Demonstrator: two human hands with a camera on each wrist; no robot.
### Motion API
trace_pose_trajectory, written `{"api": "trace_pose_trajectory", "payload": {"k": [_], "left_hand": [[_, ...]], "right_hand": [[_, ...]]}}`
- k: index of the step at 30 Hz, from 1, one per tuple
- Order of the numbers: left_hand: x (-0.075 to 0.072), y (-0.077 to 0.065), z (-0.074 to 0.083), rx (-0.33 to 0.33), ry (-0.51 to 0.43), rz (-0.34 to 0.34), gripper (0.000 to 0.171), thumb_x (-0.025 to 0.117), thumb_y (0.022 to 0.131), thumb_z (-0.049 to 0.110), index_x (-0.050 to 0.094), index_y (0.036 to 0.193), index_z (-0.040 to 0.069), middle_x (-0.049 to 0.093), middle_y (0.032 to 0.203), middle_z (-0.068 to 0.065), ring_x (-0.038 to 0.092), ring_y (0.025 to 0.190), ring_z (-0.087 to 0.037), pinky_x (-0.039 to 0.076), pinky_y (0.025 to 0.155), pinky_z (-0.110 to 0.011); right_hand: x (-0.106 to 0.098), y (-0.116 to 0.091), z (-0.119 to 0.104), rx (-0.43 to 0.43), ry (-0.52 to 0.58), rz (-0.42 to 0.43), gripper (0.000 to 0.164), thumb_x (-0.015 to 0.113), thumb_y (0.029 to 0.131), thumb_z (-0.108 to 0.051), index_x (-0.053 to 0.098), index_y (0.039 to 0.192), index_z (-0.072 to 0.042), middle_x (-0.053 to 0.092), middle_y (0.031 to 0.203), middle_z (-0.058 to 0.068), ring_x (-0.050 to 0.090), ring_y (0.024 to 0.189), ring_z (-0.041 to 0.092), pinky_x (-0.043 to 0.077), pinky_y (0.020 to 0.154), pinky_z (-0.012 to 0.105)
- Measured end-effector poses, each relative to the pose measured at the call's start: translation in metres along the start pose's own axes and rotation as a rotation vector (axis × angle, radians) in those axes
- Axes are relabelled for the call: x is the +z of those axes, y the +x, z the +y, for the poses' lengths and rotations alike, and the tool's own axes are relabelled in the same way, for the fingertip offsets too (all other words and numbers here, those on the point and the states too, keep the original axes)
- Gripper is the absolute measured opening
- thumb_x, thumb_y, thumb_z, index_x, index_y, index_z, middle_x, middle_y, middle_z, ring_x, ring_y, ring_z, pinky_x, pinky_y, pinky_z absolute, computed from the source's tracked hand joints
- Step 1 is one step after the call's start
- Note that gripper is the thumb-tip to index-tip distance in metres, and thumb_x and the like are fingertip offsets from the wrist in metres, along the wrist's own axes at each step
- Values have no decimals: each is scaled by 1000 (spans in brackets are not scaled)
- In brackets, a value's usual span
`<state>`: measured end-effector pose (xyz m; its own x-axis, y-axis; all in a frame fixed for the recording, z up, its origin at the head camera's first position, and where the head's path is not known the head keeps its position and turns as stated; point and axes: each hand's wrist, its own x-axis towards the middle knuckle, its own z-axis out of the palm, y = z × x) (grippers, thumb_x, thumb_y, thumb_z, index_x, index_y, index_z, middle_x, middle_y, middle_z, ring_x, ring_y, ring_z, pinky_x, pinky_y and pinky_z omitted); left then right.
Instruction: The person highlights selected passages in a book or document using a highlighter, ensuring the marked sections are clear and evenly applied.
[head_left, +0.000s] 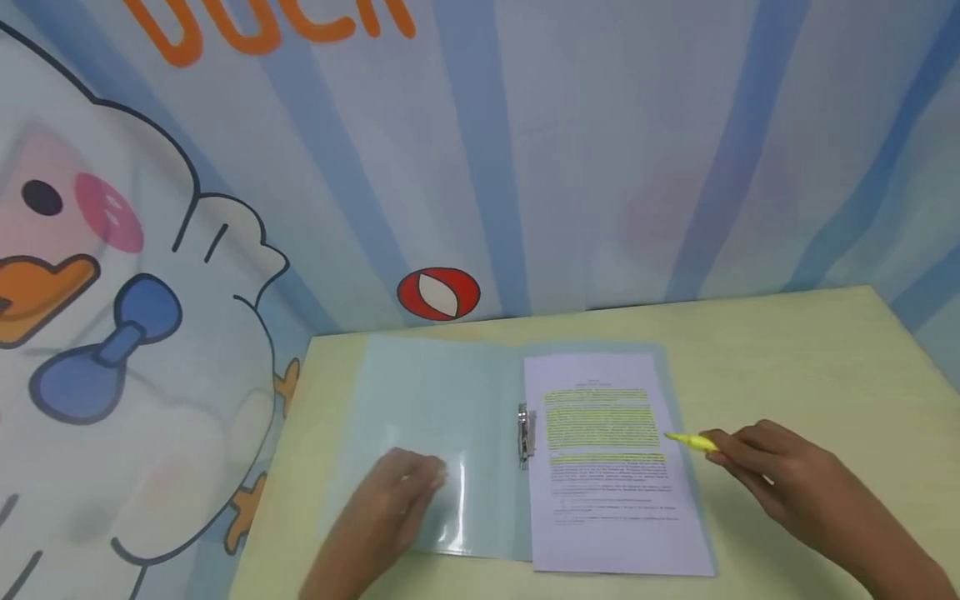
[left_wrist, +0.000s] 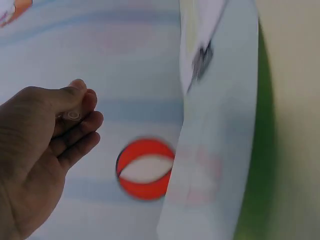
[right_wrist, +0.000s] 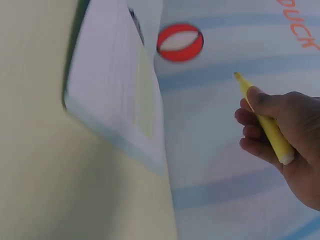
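My right hand (head_left: 787,475) grips a yellow highlighter (head_left: 701,442) with its tip bare, just off the page's right edge. In the right wrist view the highlighter (right_wrist: 272,132) lies across the curled fingers, tip outward. A printed sheet (head_left: 611,546) rests on the right side of an opened pale blue folder (head_left: 427,383); yellow marking covers its upper lines. Over the folder's left cover is my left hand (head_left: 386,500), fingers curled. In the left wrist view, thumb and fingers pinch a small clear cap (left_wrist: 73,114) with a round end, mostly hidden in the hand.
A metal clip (head_left: 523,435) sits at the folder's spine, beside the sheet's left edge. The pale wooden table (head_left: 810,358) meets a wall (head_left: 600,167) with blue stripes and a duck picture (head_left: 202,467) right behind and to the left.
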<state>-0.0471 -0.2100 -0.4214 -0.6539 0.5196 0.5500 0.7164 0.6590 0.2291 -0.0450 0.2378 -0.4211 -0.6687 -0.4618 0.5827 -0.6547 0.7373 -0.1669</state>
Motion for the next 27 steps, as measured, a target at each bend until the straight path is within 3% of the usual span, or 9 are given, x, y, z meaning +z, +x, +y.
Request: {"api": "trace_pose_trajectory", "payload": {"k": [2,4,9,13,18,24,27], "left_hand": [[10,1,4,24,-45,-61,16,61,91,16,66,106,13,57,95,8,50,88,-8,44,77,-21],[18,3,10,7,-54,-104,17,60,92,18,66,107,15,56,95,11,48,88,-5,42,77,-19],[24,5,18,-21,-27,-107,16,62,91,21,67,105,17,56,92,13,46,84,-3,41,74,-19],[25,7,21,-20,-13,-98,16,63,90,21,68,105,17,56,91,13,46,82,-3,40,71,-19],[26,4,22,-22,-10,-75,19,67,87,22,69,105,18,57,91,12,47,83,-4,41,71,-20],[31,2,24,-29,-56,-65,26,72,82,22,69,108,22,59,96,14,50,87,-2,42,74,-22],[37,1,25,-11,-71,-56,27,72,82,23,68,108,24,59,97,15,50,88,-2,42,74,-23]], "right_hand": [[7,-6,1,8,36,-59,44,42,99,-44,70,111,-13,55,88,-15,44,72,-3,37,56,11],[14,-8,-1,14,57,-81,39,46,97,-42,68,115,-16,54,90,-18,43,74,-4,38,58,11],[24,-7,-4,12,89,-34,37,48,97,-42,68,116,-17,54,91,-19,44,75,-5,38,58,12],[30,-4,-7,6,131,-47,33,56,93,-37,68,117,-16,54,92,-19,44,77,-5,38,60,11],[35,-2,-11,13,132,-73,37,51,95,-42,68,116,-17,53,91,-19,43,76,-5,38,60,11],[38,0,-12,44,122,-77,32,68,85,-29,68,115,-19,52,89,-20,44,73,-6,38,58,11],[39,1,-12,65,106,-89,33,70,82,-28,68,115,-22,53,89,-20,44,73,-6,39,57,12]]}}
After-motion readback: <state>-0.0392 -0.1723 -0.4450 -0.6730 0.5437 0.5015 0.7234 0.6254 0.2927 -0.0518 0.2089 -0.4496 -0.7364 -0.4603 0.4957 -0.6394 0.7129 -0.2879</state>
